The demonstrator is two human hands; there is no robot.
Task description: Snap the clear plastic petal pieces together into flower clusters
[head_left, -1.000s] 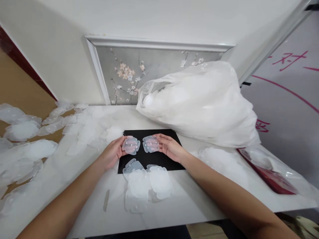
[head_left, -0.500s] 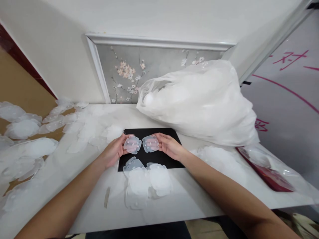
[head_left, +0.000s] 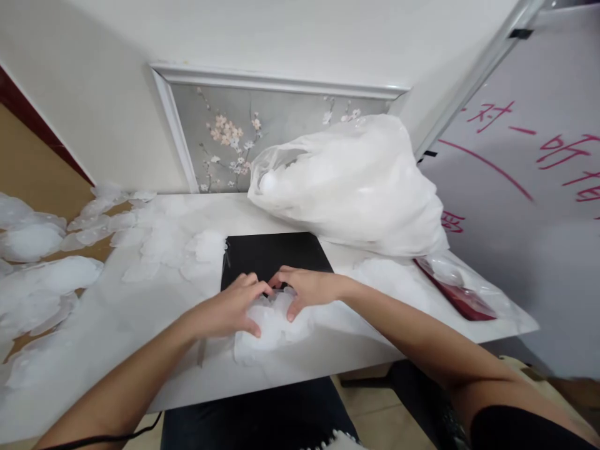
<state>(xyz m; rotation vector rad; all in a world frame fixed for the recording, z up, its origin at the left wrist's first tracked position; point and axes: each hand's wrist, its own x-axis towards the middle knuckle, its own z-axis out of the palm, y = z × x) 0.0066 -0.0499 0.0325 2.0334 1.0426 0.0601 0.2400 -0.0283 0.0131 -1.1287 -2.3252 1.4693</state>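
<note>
Head view, bulging white plastic bag [head_left: 347, 187] stuffed with translucent pieces beyond my right hand [head_left: 307, 290], flat black mat [head_left: 272, 253] just past my fingers, my left hand [head_left: 229, 309] and right both spread flat, pressing the pile of translucent white plastic pieces [head_left: 274, 325].

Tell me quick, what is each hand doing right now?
Left hand: palm down, fingers spread on the pile of clear plastic pieces; grip cannot be told.
Right hand: palm down on the same pile; grip cannot be told.

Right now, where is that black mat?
In the head view the black mat lies flat at the table's middle, just beyond both hands, with the big white bag behind it to the right.
</note>
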